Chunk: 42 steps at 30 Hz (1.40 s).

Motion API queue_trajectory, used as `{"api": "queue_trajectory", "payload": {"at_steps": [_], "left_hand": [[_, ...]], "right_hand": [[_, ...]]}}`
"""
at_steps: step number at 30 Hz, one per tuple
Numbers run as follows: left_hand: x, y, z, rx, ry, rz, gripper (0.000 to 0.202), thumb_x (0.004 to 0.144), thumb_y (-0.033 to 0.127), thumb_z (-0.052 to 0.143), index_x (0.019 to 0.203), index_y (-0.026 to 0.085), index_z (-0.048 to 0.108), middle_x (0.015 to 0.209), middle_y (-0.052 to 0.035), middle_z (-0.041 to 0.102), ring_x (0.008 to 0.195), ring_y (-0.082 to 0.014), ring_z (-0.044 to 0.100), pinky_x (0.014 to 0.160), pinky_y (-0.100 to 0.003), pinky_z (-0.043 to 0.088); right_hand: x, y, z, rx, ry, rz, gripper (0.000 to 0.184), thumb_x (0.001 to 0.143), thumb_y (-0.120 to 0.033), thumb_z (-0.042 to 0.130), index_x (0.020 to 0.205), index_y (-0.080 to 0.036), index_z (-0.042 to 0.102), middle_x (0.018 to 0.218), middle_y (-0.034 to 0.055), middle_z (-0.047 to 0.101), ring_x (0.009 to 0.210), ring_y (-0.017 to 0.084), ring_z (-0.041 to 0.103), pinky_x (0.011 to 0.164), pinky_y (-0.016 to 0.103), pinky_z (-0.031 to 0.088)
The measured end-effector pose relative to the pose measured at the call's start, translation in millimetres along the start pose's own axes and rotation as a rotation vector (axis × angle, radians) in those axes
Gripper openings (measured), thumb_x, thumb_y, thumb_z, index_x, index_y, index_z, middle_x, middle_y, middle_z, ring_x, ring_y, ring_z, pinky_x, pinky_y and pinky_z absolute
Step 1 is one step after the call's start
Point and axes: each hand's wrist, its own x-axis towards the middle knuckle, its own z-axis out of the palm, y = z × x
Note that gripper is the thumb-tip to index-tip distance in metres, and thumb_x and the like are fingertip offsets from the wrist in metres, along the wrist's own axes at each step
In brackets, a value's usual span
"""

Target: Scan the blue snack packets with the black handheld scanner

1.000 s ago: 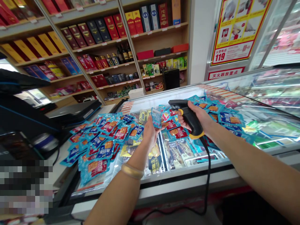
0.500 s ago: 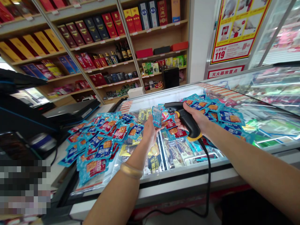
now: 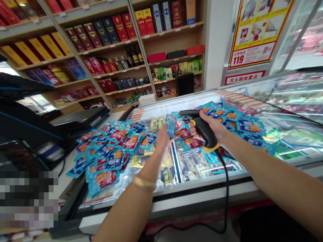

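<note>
Shop counter, glass-topped chest freezer (image 3: 202,190) used as the work surface, shelves of boxed goods (image 3: 101,40) behind.

Left fingers: pinched narrow on one blue packet (image 3: 171,125), held upright above the glass, flat face turned to the scanner nose. Left hand (image 3: 163,143) raised mid-scene, wrist bent back, gold bangle (image 3: 144,183) on the forearm, which comes in from the near edge.

Right fingers: wrapped round the grip of the black and yellow scanner (image 3: 199,126), index on the trigger side; can't tell if it's pressed. Right hand (image 3: 213,129) points the nose left at the packet, just beside it, small gap. Cable (image 3: 224,188) hangs off the handle over the near edge.

Progress, my read: one packet at the scanner. Big heap of matching packets on the left (image 3: 108,151), second spread to the far right (image 3: 239,122). Nothing shows which heap is scanned and which is waiting, so the done/left split can't be called. Plenty of packets either way.

Black till unit (image 3: 22,117) sits far left, untouched.
</note>
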Motion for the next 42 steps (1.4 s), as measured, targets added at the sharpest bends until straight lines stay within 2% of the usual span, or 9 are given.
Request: {"api": "queue_trajectory", "payload": {"at_steps": [6, 13, 17, 20, 22, 27, 32, 37, 42], "left_hand": [[8, 18, -15.9, 0.193, 0.107, 0.271, 0.048, 0.087, 0.060, 0.046, 0.095, 0.017, 0.063, 0.088, -0.0075, 0.069, 0.085, -0.0211, 0.068, 0.077, -0.037, 0.056], [13, 90, -110.0, 0.874, 0.356, 0.779, 0.050, 0.094, 0.050, 0.034, 0.122, 0.016, 0.058, 0.118, -0.0122, 0.064, 0.111, -0.0229, 0.059, 0.099, -0.036, 0.044], [5, 107, -157.4, 1.404, 0.514, 0.555, 0.052, 0.093, 0.043, 0.035, 0.134, 0.014, 0.050, 0.132, -0.0196, 0.055, 0.125, -0.0335, 0.048, 0.104, -0.051, 0.037], [-1, 98, -173.4, 1.670, 0.479, 0.258, 0.053, 0.091, 0.047, 0.039, 0.138, 0.023, 0.048, 0.149, -0.0158, 0.038, 0.137, -0.0391, 0.033, 0.107, -0.063, 0.027], [-3, 91, -176.6, 1.728, 0.449, 0.191, 0.053, 0.093, 0.048, 0.033, 0.141, 0.027, 0.044, 0.154, -0.0129, 0.031, 0.140, -0.0380, 0.028, 0.108, -0.065, 0.024], [-6, 89, -175.9, 1.745, 0.428, 0.196, 0.057, 0.093, 0.050, 0.028, 0.144, 0.026, 0.039, 0.155, -0.0133, 0.028, 0.142, -0.0391, 0.024, 0.108, -0.067, 0.020], [-15, 94, -159.1, 1.713, 0.518, 0.373, 0.061, 0.093, 0.050, 0.032, 0.146, 0.020, 0.036, 0.155, -0.0180, 0.026, 0.143, -0.0403, 0.017, 0.110, -0.067, 0.016], [-16, 81, -106.0, 1.630, 0.360, 0.518, 0.059, 0.093, 0.045, 0.038, 0.146, 0.018, 0.035, 0.153, -0.0184, 0.030, 0.143, -0.0366, 0.022, 0.111, -0.062, 0.021], [-11, 52, -34.6, 1.481, 0.016, 0.573, 0.061, 0.090, 0.043, 0.048, 0.144, 0.018, 0.035, 0.148, -0.0170, 0.039, 0.139, -0.0306, 0.033, 0.112, -0.055, 0.026]], "right_hand": [[2, 0, 16, 0.072, 0.076, -0.029, 0.053, 0.095, -0.058, 0.028, 0.080, -0.015, 0.055, 0.061, 0.0080, 0.056, 0.054, 0.015, 0.054, 0.050, 0.024, 0.051], [37, 17, 67, 0.110, -0.031, 0.022, 0.053, 0.095, -0.059, 0.031, 0.081, -0.013, 0.054, 0.061, 0.0069, 0.056, 0.053, 0.013, 0.055, 0.049, 0.021, 0.050], [74, 46, 97, 0.132, -0.113, 0.107, 0.051, 0.094, -0.058, 0.036, 0.081, -0.012, 0.054, 0.060, 0.0069, 0.057, 0.051, 0.012, 0.056, 0.048, 0.021, 0.050], [95, 70, 112, 0.140, -0.119, 0.145, 0.048, 0.095, -0.056, 0.037, 0.081, -0.013, 0.053, 0.058, 0.0060, 0.057, 0.049, 0.013, 0.057, 0.046, 0.022, 0.050], [102, 82, 117, 0.153, -0.092, 0.166, 0.047, 0.096, -0.055, 0.036, 0.081, -0.014, 0.052, 0.056, 0.0045, 0.056, 0.048, 0.013, 0.057, 0.045, 0.022, 0.051], [102, 90, 116, 0.185, -0.080, 0.175, 0.042, 0.096, -0.052, 0.038, 0.082, -0.015, 0.052, 0.057, 0.0041, 0.057, 0.048, 0.013, 0.056, 0.045, 0.023, 0.051], [89, 66, 106, 0.175, -0.137, 0.142, 0.048, 0.094, -0.058, 0.036, 0.082, -0.014, 0.053, 0.061, 0.0065, 0.058, 0.053, 0.013, 0.057, 0.048, 0.022, 0.051], [56, 20, 74, 0.117, -0.100, 0.045, 0.052, 0.094, -0.060, 0.032, 0.084, -0.014, 0.053, 0.062, 0.0066, 0.057, 0.053, 0.013, 0.056, 0.047, 0.022, 0.050], [14, -18, 27, 0.092, 0.043, -0.075, 0.047, 0.095, -0.057, 0.031, 0.084, -0.016, 0.053, 0.063, 0.0052, 0.056, 0.054, 0.014, 0.054, 0.046, 0.023, 0.049]]}}
